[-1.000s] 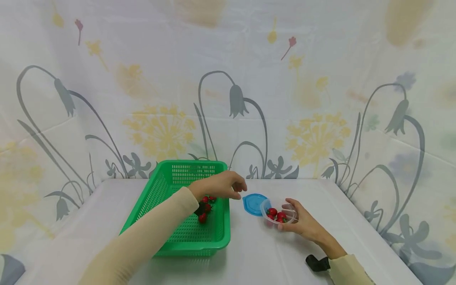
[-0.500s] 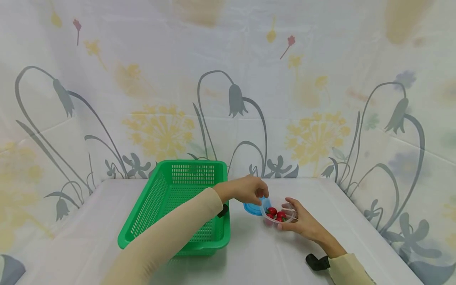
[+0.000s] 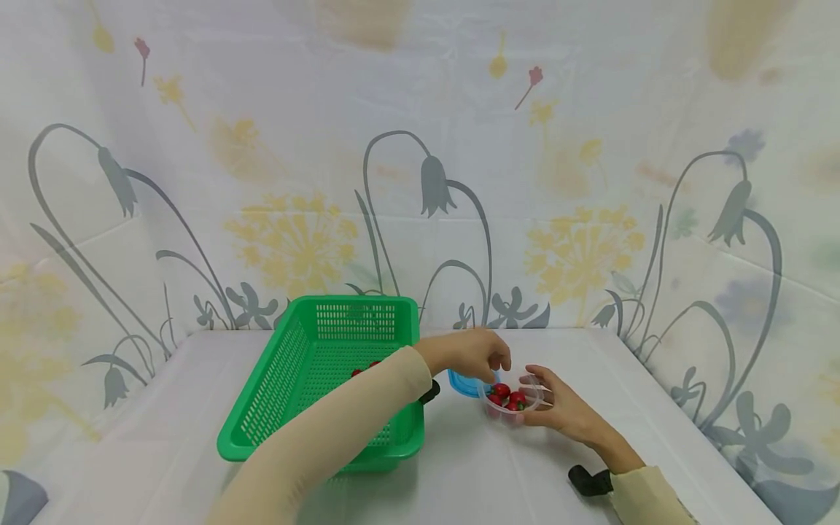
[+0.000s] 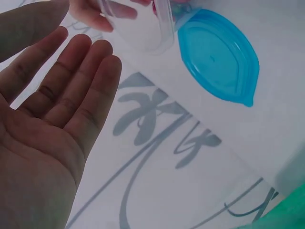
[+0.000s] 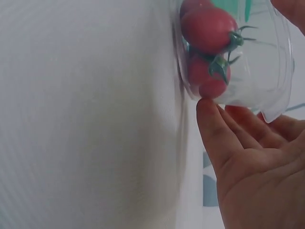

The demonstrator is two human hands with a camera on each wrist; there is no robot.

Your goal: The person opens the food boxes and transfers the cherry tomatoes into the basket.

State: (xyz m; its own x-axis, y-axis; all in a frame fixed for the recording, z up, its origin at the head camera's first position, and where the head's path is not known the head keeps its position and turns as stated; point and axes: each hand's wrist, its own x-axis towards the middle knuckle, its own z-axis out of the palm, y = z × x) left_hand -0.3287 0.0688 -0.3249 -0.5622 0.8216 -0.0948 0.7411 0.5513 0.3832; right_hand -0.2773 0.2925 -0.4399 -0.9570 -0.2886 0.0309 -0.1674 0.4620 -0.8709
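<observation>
A small clear plastic container (image 3: 482,399) with several red cherry tomatoes (image 3: 517,398) stands on the white cloth, right of centre. My right hand (image 3: 563,413) holds it from the right, thumb and fingers around its side. In the right wrist view, green stalks show on the tomatoes (image 5: 209,29). Just above the container's left side is my left hand (image 3: 471,353), bent downward at the wrist. The left wrist view shows this hand (image 4: 52,119) with fingers fairly straight, the thumb apart and nothing seen between them. A blue lid (image 4: 221,57) lies beside the container, partly hidden in the head view.
A green slotted basket (image 3: 389,452) stands left of the container, partly covered by my left sleeve (image 3: 341,423). A few red tomatoes (image 3: 374,363) show inside it, the rest hidden by the arm. A flower-patterned cloth (image 3: 420,240) hangs behind.
My left hand has moved right, from the basket's right edge to above the container and lid. My right hand stays on the container, almost still.
</observation>
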